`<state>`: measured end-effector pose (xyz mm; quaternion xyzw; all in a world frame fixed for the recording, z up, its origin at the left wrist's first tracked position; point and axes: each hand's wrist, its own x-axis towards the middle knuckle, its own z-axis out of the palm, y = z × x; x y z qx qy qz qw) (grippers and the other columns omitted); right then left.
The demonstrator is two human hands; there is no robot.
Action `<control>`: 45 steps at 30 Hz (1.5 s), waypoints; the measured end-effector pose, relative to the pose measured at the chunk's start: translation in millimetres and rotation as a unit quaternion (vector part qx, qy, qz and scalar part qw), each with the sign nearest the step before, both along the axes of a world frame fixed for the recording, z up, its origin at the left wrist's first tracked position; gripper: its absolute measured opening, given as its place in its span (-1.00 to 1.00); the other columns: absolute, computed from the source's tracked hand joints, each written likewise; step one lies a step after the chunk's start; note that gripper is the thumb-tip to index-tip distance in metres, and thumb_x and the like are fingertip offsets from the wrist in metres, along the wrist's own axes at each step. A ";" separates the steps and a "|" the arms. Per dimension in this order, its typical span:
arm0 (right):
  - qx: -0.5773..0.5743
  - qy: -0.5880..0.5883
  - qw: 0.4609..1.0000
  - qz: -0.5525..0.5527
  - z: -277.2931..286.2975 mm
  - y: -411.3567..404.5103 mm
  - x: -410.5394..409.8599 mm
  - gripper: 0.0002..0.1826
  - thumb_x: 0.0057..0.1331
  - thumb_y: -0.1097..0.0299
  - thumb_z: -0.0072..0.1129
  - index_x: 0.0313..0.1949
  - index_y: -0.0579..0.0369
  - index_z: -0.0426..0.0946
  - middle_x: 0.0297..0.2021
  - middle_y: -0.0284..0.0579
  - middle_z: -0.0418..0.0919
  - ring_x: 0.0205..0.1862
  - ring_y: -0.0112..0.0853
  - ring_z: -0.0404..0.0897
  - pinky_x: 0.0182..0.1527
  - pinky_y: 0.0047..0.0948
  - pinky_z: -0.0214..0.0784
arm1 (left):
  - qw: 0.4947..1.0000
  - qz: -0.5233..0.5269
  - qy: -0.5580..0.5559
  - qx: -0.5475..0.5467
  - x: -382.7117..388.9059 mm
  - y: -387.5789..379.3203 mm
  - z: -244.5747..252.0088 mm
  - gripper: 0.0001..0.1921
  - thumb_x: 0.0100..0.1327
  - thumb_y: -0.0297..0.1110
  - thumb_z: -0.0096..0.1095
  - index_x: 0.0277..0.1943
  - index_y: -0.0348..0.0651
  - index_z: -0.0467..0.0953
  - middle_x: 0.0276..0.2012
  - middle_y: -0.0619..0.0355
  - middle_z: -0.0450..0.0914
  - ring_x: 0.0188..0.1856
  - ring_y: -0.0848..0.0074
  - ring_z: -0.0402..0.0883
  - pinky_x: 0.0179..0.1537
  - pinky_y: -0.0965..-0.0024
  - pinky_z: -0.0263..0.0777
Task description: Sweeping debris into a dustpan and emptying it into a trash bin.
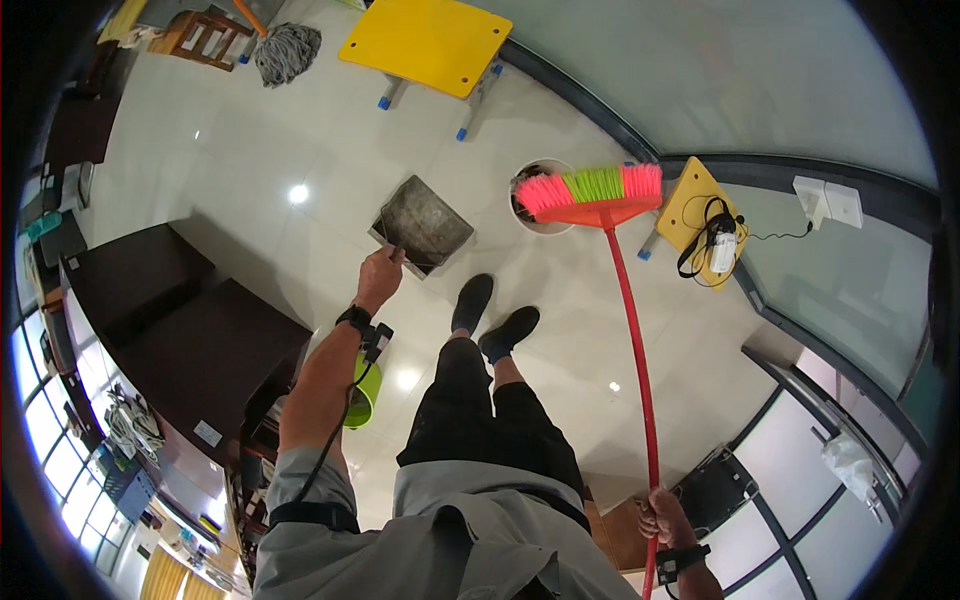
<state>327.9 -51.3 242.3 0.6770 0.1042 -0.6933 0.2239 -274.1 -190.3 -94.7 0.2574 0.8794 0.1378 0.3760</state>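
Observation:
My left hand (380,276) is closed on the thin wire handle of a worn metal dustpan (427,221), which hangs or rests just beyond it; whether it touches the floor I cannot tell. Low at the right, my right hand (664,519) grips the red stick of a broom (634,322). The broom's head, with pink and green bristles (592,185) turned away from me, is raised and overlaps the view of a white round bin (551,226) that has dark rubbish in it. My two dark shoes are on the tiled floor between dustpan and broom.
A yellow-topped stool or small table (427,41) and a grey mop (287,54) stand ahead. At the right, a yellow stool (694,217) bears a charger and cables beside a glass partition. A dark desk (217,352) and a green bin (364,397) are on my left.

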 end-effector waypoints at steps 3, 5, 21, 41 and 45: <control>0.011 -0.021 1.000 0.017 1.6 -9.7 -4.7 -0.43 0.32 -0.26 0.11 -0.59 -0.11 0.23 -0.79 -0.46 0.12 -0.83 -0.60 0.12 -0.73 -0.53 -0.02 | 1.000 -0.007 -0.013 0.012 -13.7 -3.4 -1.0 -0.66 0.39 -0.19 0.12 -0.12 -0.40 0.56 -0.23 -0.27 0.64 -0.15 -0.10 0.62 -0.14 0.04 0.50; 0.009 -0.046 0.999 0.010 0.7 -18.0 -8.5 -0.46 0.31 -0.19 0.19 -0.58 -0.10 0.24 -0.79 -0.45 0.16 -0.83 -0.59 0.16 -0.74 -0.52 0.03 | 0.999 -0.036 -0.010 0.005 -17.4 0.5 2.0 -0.64 0.39 -0.19 0.12 -0.12 -0.42 0.55 -0.23 -0.28 0.64 -0.16 -0.11 0.62 -0.14 0.03 0.50; 0.177 -0.095 0.966 0.165 -23.9 -26.1 42.5 -0.53 0.33 0.09 0.29 -0.57 -0.04 0.23 -0.76 -0.42 0.19 -0.78 -0.60 0.25 -0.73 -0.46 0.08 | 0.990 -0.061 -0.074 0.100 118.4 135.5 -23.3 -0.73 0.24 -0.19 0.22 -0.21 -0.26 0.57 -0.26 -0.11 0.63 -0.20 0.04 0.63 -0.14 0.08 0.47; 0.132 -0.025 0.971 0.197 -84.2 108.3 85.4 -0.50 0.28 -0.10 0.29 -0.51 -0.04 0.29 -0.73 -0.42 0.27 -0.77 -0.63 0.23 -0.73 -0.56 0.07 | 0.963 -0.036 0.227 -0.139 32.7 21.3 25.2 -0.70 0.37 -0.20 0.11 -0.12 -0.33 0.49 -0.23 -0.21 0.63 -0.11 -0.09 0.62 -0.13 -0.05 0.49; 0.129 -0.009 0.971 0.202 -83.7 118.7 94.9 -0.49 0.31 -0.13 0.23 -0.52 -0.03 0.29 -0.75 -0.42 0.24 -0.79 -0.61 0.19 -0.73 -0.55 0.03 | 0.964 -0.036 0.248 -0.088 30.2 16.1 6.6 -0.78 0.39 -0.30 0.04 -0.22 -0.31 0.46 -0.33 -0.20 0.64 -0.20 -0.06 0.64 -0.13 -0.01 0.48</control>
